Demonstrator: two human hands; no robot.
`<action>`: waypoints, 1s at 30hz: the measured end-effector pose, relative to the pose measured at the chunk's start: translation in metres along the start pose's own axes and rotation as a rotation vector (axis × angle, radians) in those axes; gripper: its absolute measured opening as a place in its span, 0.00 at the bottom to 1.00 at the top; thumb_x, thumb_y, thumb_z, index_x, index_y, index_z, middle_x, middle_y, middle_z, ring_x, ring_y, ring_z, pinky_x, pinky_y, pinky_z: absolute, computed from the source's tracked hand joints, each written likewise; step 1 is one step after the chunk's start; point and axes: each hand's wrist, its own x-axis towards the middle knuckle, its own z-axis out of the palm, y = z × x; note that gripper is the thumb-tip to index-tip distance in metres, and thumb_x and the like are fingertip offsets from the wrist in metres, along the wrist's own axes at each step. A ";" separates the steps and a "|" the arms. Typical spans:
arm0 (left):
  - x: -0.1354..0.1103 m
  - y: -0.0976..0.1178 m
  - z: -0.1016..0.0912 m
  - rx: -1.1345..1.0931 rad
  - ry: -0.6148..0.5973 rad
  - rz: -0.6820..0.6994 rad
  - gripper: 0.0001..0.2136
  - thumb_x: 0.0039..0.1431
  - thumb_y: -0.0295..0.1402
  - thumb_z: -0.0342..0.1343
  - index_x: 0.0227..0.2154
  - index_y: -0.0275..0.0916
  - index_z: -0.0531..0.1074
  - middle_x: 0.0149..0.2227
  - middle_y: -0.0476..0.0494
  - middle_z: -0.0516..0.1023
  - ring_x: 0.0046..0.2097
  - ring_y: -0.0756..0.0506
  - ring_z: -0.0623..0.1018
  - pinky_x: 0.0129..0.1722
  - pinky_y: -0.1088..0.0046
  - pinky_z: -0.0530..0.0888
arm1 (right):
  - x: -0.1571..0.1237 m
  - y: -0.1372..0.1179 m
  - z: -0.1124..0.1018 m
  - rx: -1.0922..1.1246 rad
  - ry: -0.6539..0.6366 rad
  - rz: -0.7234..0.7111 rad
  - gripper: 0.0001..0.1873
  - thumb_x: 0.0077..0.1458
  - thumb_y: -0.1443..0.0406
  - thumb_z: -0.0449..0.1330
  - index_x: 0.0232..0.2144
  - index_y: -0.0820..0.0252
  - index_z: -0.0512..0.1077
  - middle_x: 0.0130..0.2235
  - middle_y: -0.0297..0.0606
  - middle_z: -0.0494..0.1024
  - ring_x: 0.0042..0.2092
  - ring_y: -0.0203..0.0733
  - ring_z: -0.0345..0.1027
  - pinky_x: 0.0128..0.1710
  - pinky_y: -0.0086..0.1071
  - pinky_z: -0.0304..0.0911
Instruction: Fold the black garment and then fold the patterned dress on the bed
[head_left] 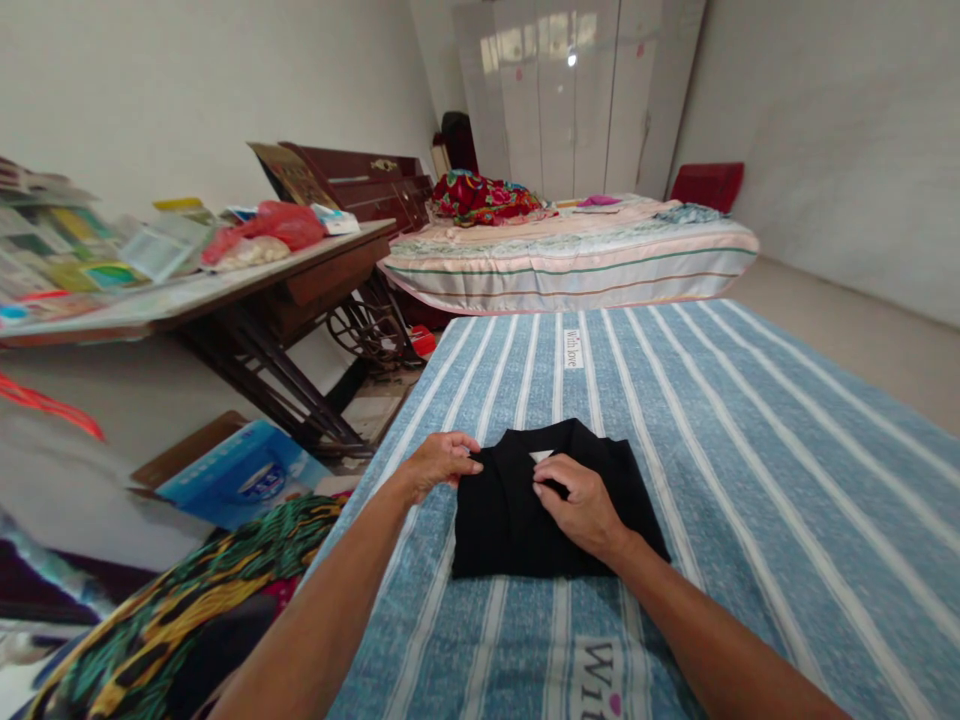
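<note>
A black collared shirt (510, 530), folded into a rough rectangle, lies on a blue and white striped bedsheet (735, 500). Its collar points away from me, and a small white label (541, 456) shows at the neck opening. At the shirt's upper left corner, my left hand (442, 465) pinches the cloth between thumb and fingers. My right hand (581, 503) rests over the front just below the collar, its fingers curled and closed on the fabric beside the label.
Left of the bed stands a sewing-machine table (300, 265) piled with boxes and a red plastic bag (281, 226). Below are a blue carton (259, 475) and green-yellow patterned cloth (217, 580). A second bed (570, 260) and a white wardrobe (559, 110) stand beyond.
</note>
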 end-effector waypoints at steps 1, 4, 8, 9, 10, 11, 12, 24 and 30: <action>0.000 -0.001 0.001 0.011 0.015 0.008 0.20 0.31 0.33 0.66 0.31 0.37 0.68 0.18 0.58 0.64 0.21 0.54 0.66 0.20 0.79 0.60 | 0.001 -0.001 0.000 0.001 0.001 -0.001 0.07 0.50 0.71 0.55 0.29 0.57 0.71 0.34 0.38 0.75 0.37 0.39 0.69 0.40 0.33 0.65; 0.000 -0.002 0.003 0.073 0.039 0.028 0.19 0.32 0.36 0.66 0.30 0.37 0.68 0.16 0.60 0.60 0.21 0.54 0.64 0.20 0.79 0.59 | 0.004 -0.003 -0.001 0.005 0.013 -0.003 0.06 0.49 0.71 0.55 0.28 0.57 0.71 0.33 0.37 0.75 0.37 0.39 0.70 0.40 0.32 0.65; 0.000 -0.002 0.005 0.115 0.044 0.023 0.20 0.31 0.39 0.66 0.29 0.38 0.68 0.17 0.59 0.62 0.21 0.52 0.65 0.21 0.78 0.59 | 0.006 -0.003 -0.001 0.002 0.041 -0.013 0.06 0.48 0.71 0.56 0.27 0.57 0.71 0.33 0.37 0.75 0.37 0.39 0.70 0.40 0.32 0.65; 0.000 -0.002 0.006 0.113 0.055 0.021 0.20 0.31 0.39 0.66 0.29 0.38 0.69 0.17 0.59 0.63 0.22 0.52 0.65 0.21 0.78 0.60 | 0.006 -0.003 0.000 0.002 0.047 -0.020 0.05 0.48 0.71 0.56 0.27 0.57 0.71 0.33 0.38 0.76 0.37 0.39 0.70 0.40 0.32 0.65; -0.001 -0.002 0.006 0.109 0.068 0.017 0.21 0.30 0.39 0.67 0.30 0.38 0.69 0.18 0.59 0.63 0.22 0.52 0.65 0.22 0.78 0.60 | 0.006 -0.004 0.000 0.003 0.053 -0.025 0.05 0.48 0.71 0.56 0.27 0.57 0.71 0.33 0.38 0.76 0.36 0.39 0.70 0.39 0.32 0.65; -0.002 -0.002 0.006 0.104 0.078 0.012 0.21 0.30 0.40 0.67 0.30 0.38 0.69 0.19 0.58 0.64 0.22 0.52 0.66 0.22 0.78 0.60 | 0.007 -0.005 0.000 0.008 0.058 -0.033 0.05 0.48 0.71 0.56 0.27 0.57 0.71 0.33 0.38 0.76 0.37 0.39 0.70 0.39 0.32 0.66; -0.002 -0.002 0.006 0.099 0.087 0.006 0.22 0.30 0.40 0.67 0.31 0.37 0.70 0.19 0.58 0.65 0.23 0.53 0.66 0.22 0.78 0.60 | 0.007 -0.008 -0.001 0.013 0.065 -0.042 0.05 0.49 0.71 0.56 0.27 0.58 0.71 0.33 0.39 0.76 0.37 0.39 0.70 0.40 0.32 0.66; -0.003 -0.007 0.007 -0.057 0.136 0.013 0.22 0.31 0.39 0.68 0.32 0.37 0.70 0.21 0.54 0.70 0.25 0.51 0.70 0.26 0.77 0.64 | 0.031 0.012 -0.100 -0.318 0.319 0.441 0.06 0.47 0.62 0.59 0.27 0.58 0.74 0.29 0.35 0.76 0.32 0.40 0.69 0.34 0.32 0.63; -0.001 -0.013 0.010 -0.066 0.153 0.032 0.22 0.30 0.39 0.69 0.31 0.37 0.70 0.20 0.56 0.67 0.23 0.53 0.68 0.24 0.78 0.62 | 0.019 0.054 -0.111 -0.200 -0.020 0.770 0.13 0.42 0.59 0.61 0.14 0.59 0.69 0.12 0.28 0.63 0.17 0.32 0.57 0.17 0.26 0.50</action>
